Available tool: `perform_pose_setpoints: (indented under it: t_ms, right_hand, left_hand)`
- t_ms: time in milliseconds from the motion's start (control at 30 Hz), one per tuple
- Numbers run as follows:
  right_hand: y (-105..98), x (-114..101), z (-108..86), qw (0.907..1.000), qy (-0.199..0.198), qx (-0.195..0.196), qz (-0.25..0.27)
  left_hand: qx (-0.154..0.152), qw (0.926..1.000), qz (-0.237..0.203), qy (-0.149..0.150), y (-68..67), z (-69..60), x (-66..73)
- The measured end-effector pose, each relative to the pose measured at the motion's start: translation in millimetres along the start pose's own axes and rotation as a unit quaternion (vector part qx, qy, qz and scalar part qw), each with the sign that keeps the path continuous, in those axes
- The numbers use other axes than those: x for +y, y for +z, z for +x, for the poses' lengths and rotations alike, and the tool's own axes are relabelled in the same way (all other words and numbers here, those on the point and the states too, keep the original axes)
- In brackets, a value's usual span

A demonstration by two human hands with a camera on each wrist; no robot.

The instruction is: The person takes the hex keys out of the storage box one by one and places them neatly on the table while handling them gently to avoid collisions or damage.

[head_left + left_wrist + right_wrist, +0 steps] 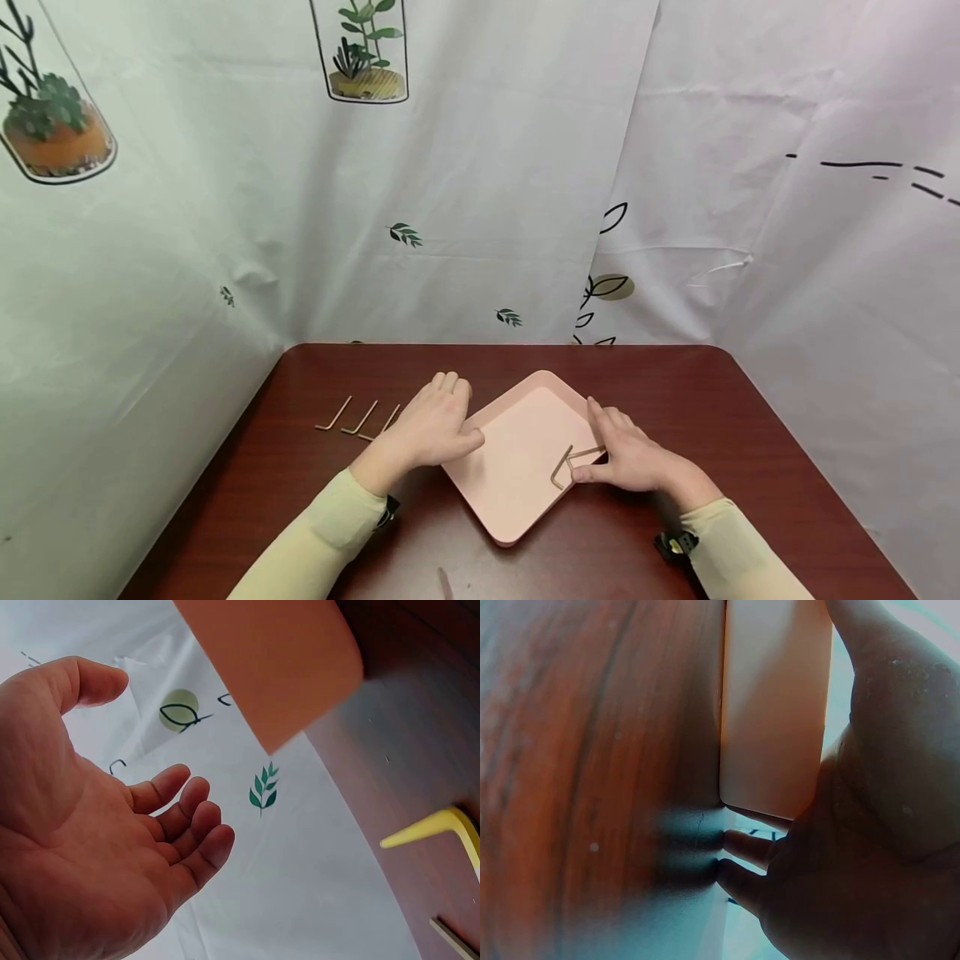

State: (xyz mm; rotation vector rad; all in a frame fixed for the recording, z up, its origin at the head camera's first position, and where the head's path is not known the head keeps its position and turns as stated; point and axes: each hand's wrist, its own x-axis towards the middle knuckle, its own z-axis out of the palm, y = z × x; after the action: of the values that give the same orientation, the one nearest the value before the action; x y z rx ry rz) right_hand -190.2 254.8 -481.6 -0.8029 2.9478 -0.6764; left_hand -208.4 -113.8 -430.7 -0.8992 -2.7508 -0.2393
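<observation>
A pink tray lies turned cornerwise on the table, with L-shaped metal keys inside at its right corner. My right hand grips that corner, thumb over the near side and fingers along the far side; in the right wrist view the hand is against the tray's outer wall. At the left corner my left hand hovers, fingers loosely bent; the left wrist view shows its palm holding nothing, apart from the tray.
Several L-shaped keys lie on the table left of the left hand, one partly hidden by it. A small thin object is at the near edge of view. White printed curtains hang behind and beside the table.
</observation>
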Motion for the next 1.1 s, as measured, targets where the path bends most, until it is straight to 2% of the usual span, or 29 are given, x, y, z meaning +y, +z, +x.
perform_pose_setpoints:
  t_ms: [567,900,1100]
  right_hand:
    - [1,1,1.7,1.0000,-0.001,-0.001,0.003]
    - [1,1,1.6,1.0000,0.001,0.001,0.004]
    - [0,1,1.4,1.0000,0.001,0.000,0.003]
  left_hand:
    - [-0.002,0.9991,0.016,0.040,12.2,11.1,21.0]
    - [-0.034,0.9984,0.008,0.043,12.6,16.6,35.5]
    - [-0.041,0.9977,0.011,0.052,18.4,19.8,42.3]
